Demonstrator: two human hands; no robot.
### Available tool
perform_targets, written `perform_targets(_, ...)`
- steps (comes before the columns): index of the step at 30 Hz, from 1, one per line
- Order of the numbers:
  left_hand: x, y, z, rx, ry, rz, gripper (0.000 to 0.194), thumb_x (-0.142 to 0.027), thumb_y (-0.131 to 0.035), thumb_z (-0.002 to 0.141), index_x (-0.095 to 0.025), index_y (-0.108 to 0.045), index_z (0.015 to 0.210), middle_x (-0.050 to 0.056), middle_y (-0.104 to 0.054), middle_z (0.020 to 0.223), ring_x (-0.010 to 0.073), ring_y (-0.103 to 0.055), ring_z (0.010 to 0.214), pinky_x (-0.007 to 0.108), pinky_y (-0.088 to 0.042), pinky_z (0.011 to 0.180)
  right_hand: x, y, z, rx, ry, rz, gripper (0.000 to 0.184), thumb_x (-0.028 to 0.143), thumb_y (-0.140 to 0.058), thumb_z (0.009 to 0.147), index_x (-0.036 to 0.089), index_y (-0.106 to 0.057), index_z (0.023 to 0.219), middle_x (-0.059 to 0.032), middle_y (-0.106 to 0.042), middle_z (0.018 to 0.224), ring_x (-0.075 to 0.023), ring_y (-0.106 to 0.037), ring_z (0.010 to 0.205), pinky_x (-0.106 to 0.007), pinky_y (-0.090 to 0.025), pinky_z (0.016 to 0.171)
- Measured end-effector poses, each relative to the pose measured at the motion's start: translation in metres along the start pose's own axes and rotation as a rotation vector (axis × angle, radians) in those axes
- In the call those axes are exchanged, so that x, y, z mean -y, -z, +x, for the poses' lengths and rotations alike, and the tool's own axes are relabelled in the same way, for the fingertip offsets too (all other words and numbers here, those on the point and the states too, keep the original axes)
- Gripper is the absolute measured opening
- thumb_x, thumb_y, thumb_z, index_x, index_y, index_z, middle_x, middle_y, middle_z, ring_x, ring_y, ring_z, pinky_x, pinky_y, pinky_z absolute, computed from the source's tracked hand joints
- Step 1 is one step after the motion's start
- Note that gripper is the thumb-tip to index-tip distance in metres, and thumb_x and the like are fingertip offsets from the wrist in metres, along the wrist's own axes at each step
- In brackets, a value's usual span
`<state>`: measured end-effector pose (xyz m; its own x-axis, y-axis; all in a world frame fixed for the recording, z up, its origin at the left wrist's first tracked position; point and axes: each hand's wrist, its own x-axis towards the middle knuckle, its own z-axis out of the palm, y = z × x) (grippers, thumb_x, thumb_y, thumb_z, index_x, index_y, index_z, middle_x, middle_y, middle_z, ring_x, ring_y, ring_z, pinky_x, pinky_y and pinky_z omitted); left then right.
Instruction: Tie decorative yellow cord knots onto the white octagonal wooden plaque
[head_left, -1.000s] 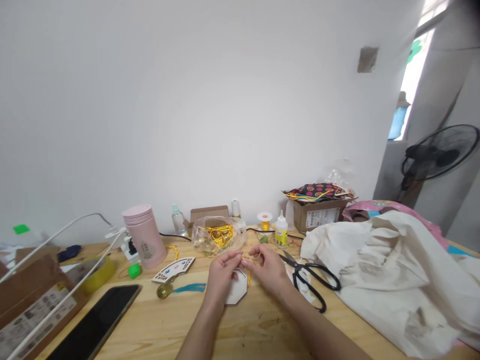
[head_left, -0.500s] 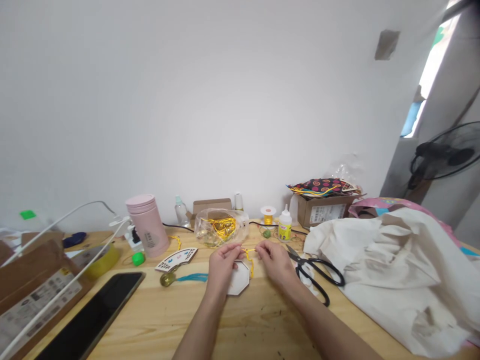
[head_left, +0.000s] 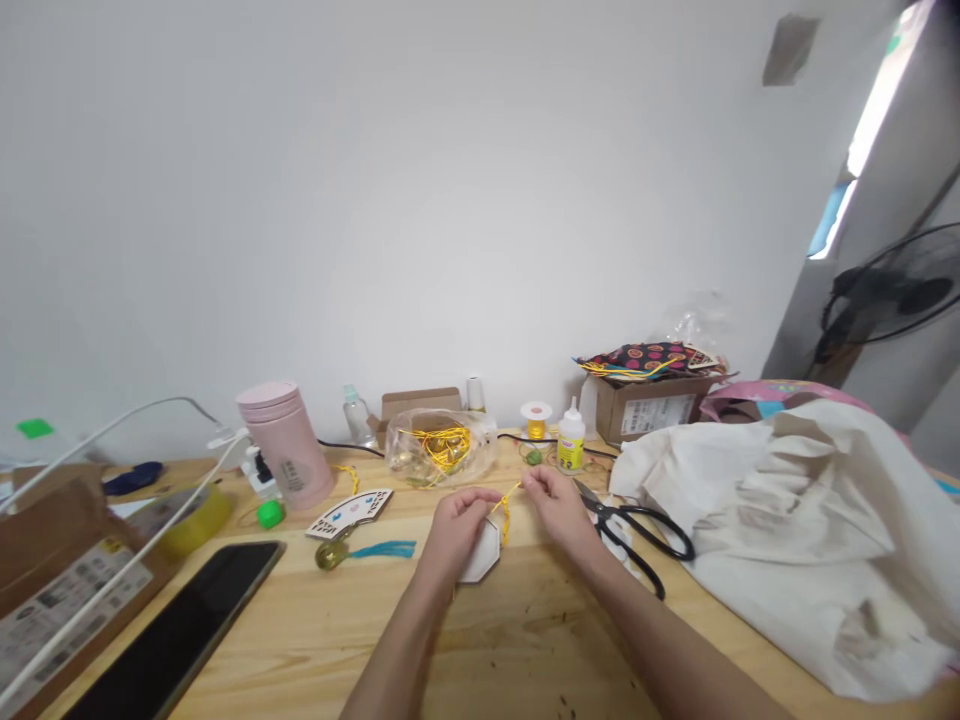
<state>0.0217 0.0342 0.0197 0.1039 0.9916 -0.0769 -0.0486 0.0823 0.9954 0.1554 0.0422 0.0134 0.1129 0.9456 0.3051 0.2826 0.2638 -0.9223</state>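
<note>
Gold cord [head_left: 504, 512] now stretches between your left hand [head_left: 457, 530] and right hand [head_left: 556, 508], drawn further apart, both apparently pinching it above a white octagonal plaque [head_left: 481, 553].

- left hand [head_left: 457, 531]: pinches yellow cord [head_left: 504, 516], resting over a white octagonal piece [head_left: 481, 553]
- right hand [head_left: 559, 510]: holds the same cord — taut between the hands
- black-handled scissors [head_left: 637, 530]: just beside right hand
- clear plastic bag [head_left: 441, 448] of gold cord: beyond both hands
- glue bottle [head_left: 571, 440]: farther back, on wooden table [head_left: 525, 640]
</note>
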Motion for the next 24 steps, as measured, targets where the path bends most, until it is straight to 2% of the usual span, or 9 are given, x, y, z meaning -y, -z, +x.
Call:
perform_targets(2,-0.002,-0.001,-0.002,0.052,-0.010,0.028,0.017,-0.020,-0.056,0.056,-0.011,-0.061,0.070,-0.010,-0.039,0.029,0.0020,-0.026,0.023,0.013,-0.017,0.028,0.003,0.001,0.000,0.011,-0.016,0.045,0.019,0.032,-0.041,0.067,0.016,-0.046,0.057,0.0025,-0.043,0.056,-0.0118,-0.040,0.056,-0.022,-0.031,0.054)
perform_targets(7,0.008,0.001,0.003,0.111,-0.011,0.062,0.029,-0.029,-0.064,0.054,-0.012,-0.061,0.077,-0.002,-0.057,0.046,0.0070,-0.044,0.034,0.017,-0.031,0.035,0.004,0.003,0.000,0.030,-0.077,0.173,0.019,0.034,-0.043,0.064,0.016,-0.044,0.056,0.0041,-0.040,0.054,-0.0092,-0.037,0.051,-0.021,-0.030,0.051)
perform_targets(11,0.014,0.003,0.006,0.116,-0.026,0.072,0.031,-0.031,-0.067,0.052,-0.012,-0.062,0.076,-0.001,-0.059,0.048,0.0083,-0.046,0.036,0.018,-0.031,0.037,0.001,0.003,0.001,0.036,-0.092,0.199,0.019,0.034,-0.044,0.065,0.016,-0.044,0.057,0.0059,-0.037,0.049,-0.0079,-0.033,0.047,-0.020,-0.027,0.046)
perform_targets(17,0.008,0.000,0.003,0.115,-0.036,0.081,0.027,-0.029,-0.069,0.048,-0.012,-0.062,0.069,-0.003,-0.057,0.045,0.0071,-0.044,0.036,0.017,-0.030,0.038,0.000,0.002,0.000,0.073,-0.106,0.229,0.019,0.033,-0.043,0.067,0.018,-0.043,0.057,0.0088,-0.029,0.040,-0.0068,-0.027,0.038,-0.020,-0.023,0.040)
perform_targets(24,0.010,0.001,0.007,0.069,-0.055,0.107,0.024,-0.031,-0.067,0.049,-0.012,-0.056,0.060,-0.004,-0.051,0.041,0.0064,-0.041,0.032,0.017,-0.028,0.034,0.003,0.002,0.000,0.096,-0.096,0.231,0.020,0.028,-0.043,0.067,0.018,-0.039,0.050,0.0080,-0.033,0.041,-0.0064,-0.031,0.039,-0.019,-0.026,0.042)
